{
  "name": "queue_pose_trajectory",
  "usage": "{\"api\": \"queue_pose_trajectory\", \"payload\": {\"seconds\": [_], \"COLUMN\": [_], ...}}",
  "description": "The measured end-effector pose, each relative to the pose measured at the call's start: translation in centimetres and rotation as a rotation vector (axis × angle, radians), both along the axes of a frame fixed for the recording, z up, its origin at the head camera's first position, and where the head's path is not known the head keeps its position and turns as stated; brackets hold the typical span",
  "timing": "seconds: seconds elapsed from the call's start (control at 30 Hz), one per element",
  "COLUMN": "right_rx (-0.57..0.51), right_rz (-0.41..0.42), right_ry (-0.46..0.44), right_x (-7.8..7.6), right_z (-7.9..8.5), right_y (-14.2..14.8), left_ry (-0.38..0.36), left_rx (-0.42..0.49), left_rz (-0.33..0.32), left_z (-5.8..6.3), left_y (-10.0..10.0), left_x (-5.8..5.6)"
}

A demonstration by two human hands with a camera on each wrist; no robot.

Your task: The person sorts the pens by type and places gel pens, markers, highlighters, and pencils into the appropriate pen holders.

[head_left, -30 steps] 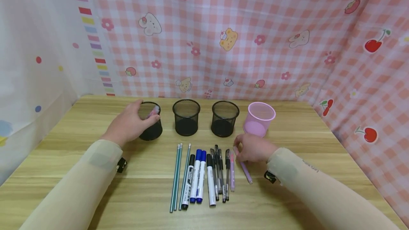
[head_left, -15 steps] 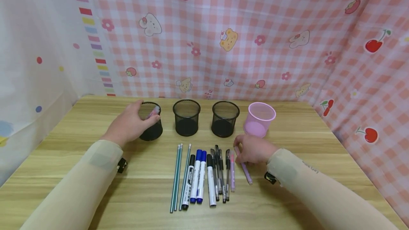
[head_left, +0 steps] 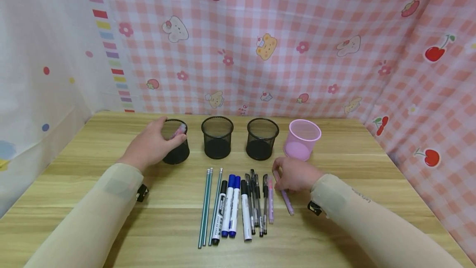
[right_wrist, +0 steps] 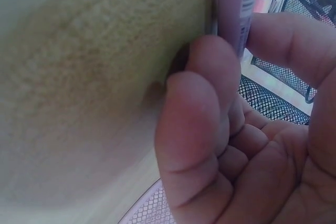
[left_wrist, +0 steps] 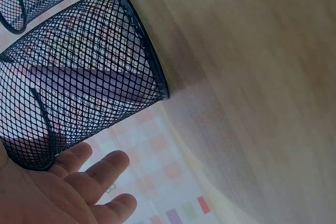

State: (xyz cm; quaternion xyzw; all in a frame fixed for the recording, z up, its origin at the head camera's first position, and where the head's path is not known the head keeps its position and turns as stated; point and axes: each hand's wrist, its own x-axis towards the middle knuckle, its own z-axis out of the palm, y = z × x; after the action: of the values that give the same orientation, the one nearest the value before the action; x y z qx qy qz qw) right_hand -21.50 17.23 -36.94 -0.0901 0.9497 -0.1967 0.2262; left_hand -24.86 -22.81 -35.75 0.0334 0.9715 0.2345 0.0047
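Note:
My left hand [head_left: 150,146] grips the leftmost black mesh pen cup [head_left: 176,156] at its rim, thumb across the front and fingers round the far left side. In the left wrist view a lilac highlighter [left_wrist: 84,82] leans inside that cup, showing through the mesh. My right hand [head_left: 297,173] pinches a second lilac highlighter [head_left: 288,205] between thumb and fingers, low at the table. The right wrist view shows this pen's barcode. Left of it lies a third lilac highlighter [head_left: 270,206], side by side with several black-capped gel pens [head_left: 260,206].
Two more black mesh cups [head_left: 217,146] and a pink mesh cup [head_left: 299,146] stand in the back row. Blue-capped markers [head_left: 230,206], black-capped markers [head_left: 245,214] and green pencils [head_left: 205,210] lie in front. A checked cloth [head_left: 238,73] hangs behind the table.

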Motion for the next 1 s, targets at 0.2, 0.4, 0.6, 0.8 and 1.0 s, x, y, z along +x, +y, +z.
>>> {"api": "queue_pose_trajectory", "payload": {"seconds": [0.2, 0.4, 0.6, 0.8, 1.0], "right_rx": [-0.015, -0.019, -0.012, -0.048, -0.092], "right_rz": [-0.009, 0.013, 0.045, 0.034, 0.021], "right_ry": [0.008, 0.029, 0.096, 0.134, 0.162], "right_x": [0.01, -0.05, -0.19, -0.21, -0.36], "right_z": [0.04, 0.09, 0.30, 0.52, 0.54], "right_y": [0.06, 0.17, 0.27, 0.26, 0.10], "left_ry": [0.003, 0.010, 0.008, 0.004, 0.005], "left_rx": [-0.007, -0.007, -0.004, -0.001, 0.000], "left_rz": [0.001, -0.001, 0.000, 0.003, 0.006], "left_z": [-0.06, -0.12, -0.09, -0.10, -0.15], "left_y": [0.01, -0.01, 0.00, 0.01, 0.01], "left_x": [0.00, -0.03, 0.00, 0.01, -0.05]}}
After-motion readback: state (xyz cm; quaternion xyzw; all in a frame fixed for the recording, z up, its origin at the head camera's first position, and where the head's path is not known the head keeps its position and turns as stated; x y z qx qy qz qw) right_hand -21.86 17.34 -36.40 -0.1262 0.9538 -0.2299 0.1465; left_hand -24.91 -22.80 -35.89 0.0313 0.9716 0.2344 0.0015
